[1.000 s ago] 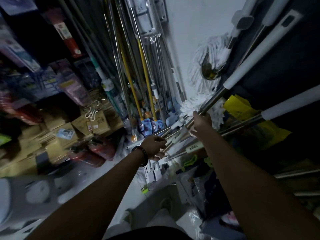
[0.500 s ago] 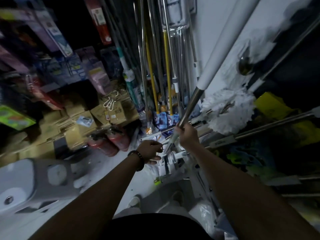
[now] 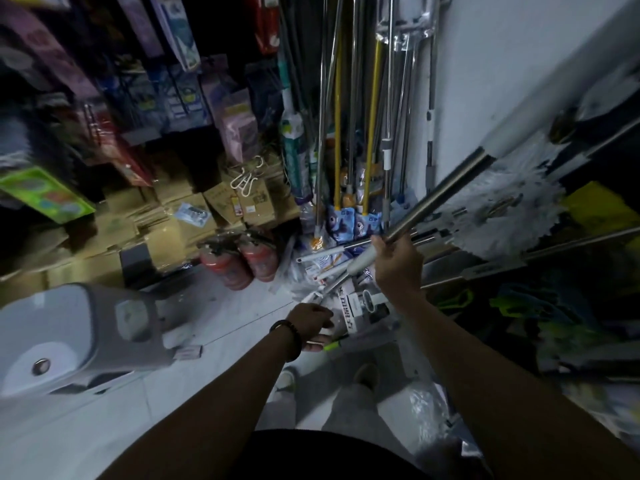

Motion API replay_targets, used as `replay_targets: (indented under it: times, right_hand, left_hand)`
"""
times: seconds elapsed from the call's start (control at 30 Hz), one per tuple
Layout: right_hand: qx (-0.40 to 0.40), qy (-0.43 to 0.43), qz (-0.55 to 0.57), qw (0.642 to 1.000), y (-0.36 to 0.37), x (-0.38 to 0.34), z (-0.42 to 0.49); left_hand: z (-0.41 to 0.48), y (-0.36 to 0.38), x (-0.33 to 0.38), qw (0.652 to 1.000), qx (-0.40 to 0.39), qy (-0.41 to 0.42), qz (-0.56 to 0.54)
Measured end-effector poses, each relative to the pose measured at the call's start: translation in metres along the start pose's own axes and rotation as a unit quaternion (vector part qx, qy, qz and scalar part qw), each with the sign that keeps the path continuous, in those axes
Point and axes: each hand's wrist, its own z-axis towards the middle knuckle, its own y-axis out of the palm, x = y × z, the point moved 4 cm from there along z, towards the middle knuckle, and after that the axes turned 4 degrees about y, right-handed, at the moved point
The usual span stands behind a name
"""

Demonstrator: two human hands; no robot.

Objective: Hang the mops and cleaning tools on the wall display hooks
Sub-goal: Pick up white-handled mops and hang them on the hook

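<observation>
My right hand [image 3: 398, 263] is shut on a steel mop handle [image 3: 440, 195] that slants up and to the right, where it turns white [image 3: 540, 109]. My left hand [image 3: 313, 325], with a dark bracelet at the wrist, rests lower on a heap of packaged mop heads and handles [image 3: 353, 303] on the floor; its fingers curl on a white packaged piece there. A fluffy white mop head [image 3: 502, 206] lies to the right. Several steel and yellow mop poles [image 3: 372, 109] hang upright against the white wall [image 3: 491, 57].
Two red fire extinguishers [image 3: 242, 261] lie on the floor left of the heap. Cardboard boxes [image 3: 180, 216] and packaged goods fill the left shelves. A grey-white plastic unit [image 3: 72, 334] sits at lower left. Dark shelving with yellow and green items [image 3: 595, 209] is on the right.
My right hand has tipped the steel handle from steep to a lower slant to the right. My left hand has dropped lower onto the heap. The view has shifted.
</observation>
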Motion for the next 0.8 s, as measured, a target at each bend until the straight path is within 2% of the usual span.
replay_targets:
  times: [0.13,0.2,0.27,0.33,0.4,0.57,0.67,0.73,0.8]
  right_hand:
    - [0.028,0.073,-0.029,0.997,0.004,-0.001,-0.031]
    - [0.029,0.079,-0.007,0.996,0.008,-0.003,-0.048]
    - [0.013,0.073,0.035,0.997,0.009,0.000,-0.064]
    - [-0.004,0.073,0.045,0.996,0.006,0.004,-0.079]
    - [0.003,0.078,0.084,0.993,-0.005,-0.005,-0.098]
    - [0.066,0.099,0.174,0.978,-0.046,-0.019,-0.137]
    - [0.082,0.116,0.179,0.973,-0.073,-0.030,-0.155]
    - [0.087,0.152,0.150,0.973,-0.087,-0.028,-0.165]
    - [0.050,0.238,0.140,0.960,-0.093,-0.016,-0.176]
  left_hand:
    - [0.005,-0.018,-0.024,0.998,-0.003,-0.036,-0.058]
    - [0.009,-0.021,-0.033,0.989,-0.012,-0.055,-0.139]
    - [0.013,-0.020,-0.039,0.962,-0.022,-0.072,-0.261]
    - [0.019,-0.018,-0.044,0.921,-0.026,-0.089,-0.379]
    - [0.030,-0.013,-0.049,0.888,-0.042,-0.088,-0.449]
    - [0.048,0.012,-0.054,0.860,-0.073,-0.093,-0.496]
    - [0.039,0.031,-0.053,0.850,-0.113,-0.094,-0.505]
    - [0.033,0.044,-0.054,0.846,-0.128,-0.101,-0.507]
    - [0.027,0.062,-0.057,0.851,-0.146,-0.104,-0.494]
